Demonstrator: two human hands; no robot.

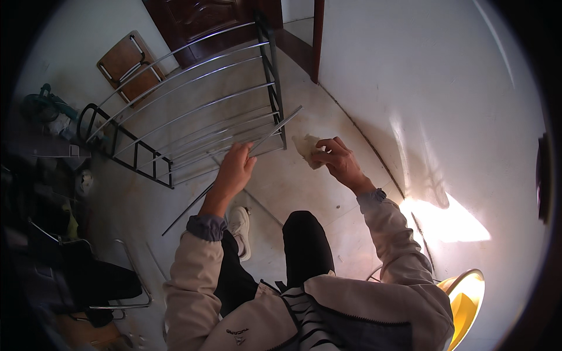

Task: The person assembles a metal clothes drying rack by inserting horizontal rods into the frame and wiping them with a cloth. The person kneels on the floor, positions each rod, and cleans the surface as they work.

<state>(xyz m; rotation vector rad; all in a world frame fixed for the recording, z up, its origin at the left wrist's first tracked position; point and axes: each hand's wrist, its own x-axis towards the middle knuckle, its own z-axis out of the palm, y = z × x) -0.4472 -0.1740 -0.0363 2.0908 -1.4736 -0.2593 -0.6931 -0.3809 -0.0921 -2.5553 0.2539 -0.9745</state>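
Observation:
My left hand (233, 172) is closed around a long thin metal rod (280, 127). The rod slants from lower left to upper right, and its upper end passes in front of the rack's side frame. In my right hand (342, 164) a pale, crumpled cloth (304, 146) is pinched between fingers and thumb. The cloth is apart from the rod, to the right of its upper end. Ahead of my hands stands a rack (202, 106) with shiny metal bars and black end frames.
A wooden-seated chair (130, 65) leans by the far wall near a dark door (205, 23). Black chairs (99, 278) crowd the left side. A white wall (439, 117) runs along my right. A yellow basin (465, 304) sits near my right elbow.

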